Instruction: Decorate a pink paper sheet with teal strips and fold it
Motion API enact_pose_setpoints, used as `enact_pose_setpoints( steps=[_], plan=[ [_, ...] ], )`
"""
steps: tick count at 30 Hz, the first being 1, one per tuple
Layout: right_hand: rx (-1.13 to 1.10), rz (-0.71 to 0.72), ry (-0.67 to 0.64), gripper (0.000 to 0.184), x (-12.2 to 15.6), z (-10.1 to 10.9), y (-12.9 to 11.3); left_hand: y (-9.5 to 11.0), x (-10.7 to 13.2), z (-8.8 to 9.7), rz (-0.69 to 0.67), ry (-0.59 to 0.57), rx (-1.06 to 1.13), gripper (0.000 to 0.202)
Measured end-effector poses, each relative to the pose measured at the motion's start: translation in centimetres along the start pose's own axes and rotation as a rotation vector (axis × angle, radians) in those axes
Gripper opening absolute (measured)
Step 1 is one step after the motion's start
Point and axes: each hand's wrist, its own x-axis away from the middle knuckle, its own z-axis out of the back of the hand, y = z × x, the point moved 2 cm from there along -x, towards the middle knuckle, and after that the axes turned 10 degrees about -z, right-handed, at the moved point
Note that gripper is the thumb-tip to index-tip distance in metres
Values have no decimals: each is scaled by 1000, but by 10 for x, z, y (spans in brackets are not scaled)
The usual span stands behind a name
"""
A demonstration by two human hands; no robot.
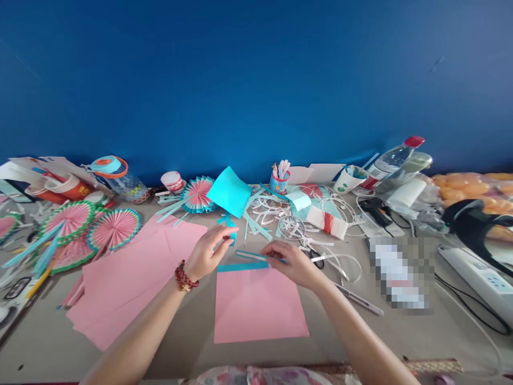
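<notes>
A pink paper sheet (260, 307) lies flat before me, with a blue strip (242, 267) along its far edge. My right hand (290, 260) is closed at the right end of a narrow strip with blue edges and a pale middle (250, 255), just above that far edge. To the left, my left hand (208, 251) has thumb and fingers apart beside small blue paper pieces (226, 220); whether its fingertips touch them is unclear. A bright blue sheet (230, 191) stands tilted behind these pieces.
A pile of pink sheets (140, 267) covers the left, near pleated paper fans (114, 229). Paper scraps (268, 211) and a string-wound card (327, 222) lie behind. On the right are a cutter-like tool (360, 299), a glue gun (377, 213), a bottle (393, 160) and a power strip (476, 272).
</notes>
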Motion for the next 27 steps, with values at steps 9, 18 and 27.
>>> enact_pose_setpoints(
  steps=[9, 18, 27],
  plan=[
    [-217, -145, 104, 14, 32, 14, 16, -39, -14, 4, 74, -313, -345, 36],
    [-321, -142, 67, 16, 28, 1, 14, -51, 6, 34, 179, -362, -538, 31],
    [-404, -172, 12, 18, 33, -5, 3, 10, 14, 7, 405, -147, 109, 30]
  ],
)
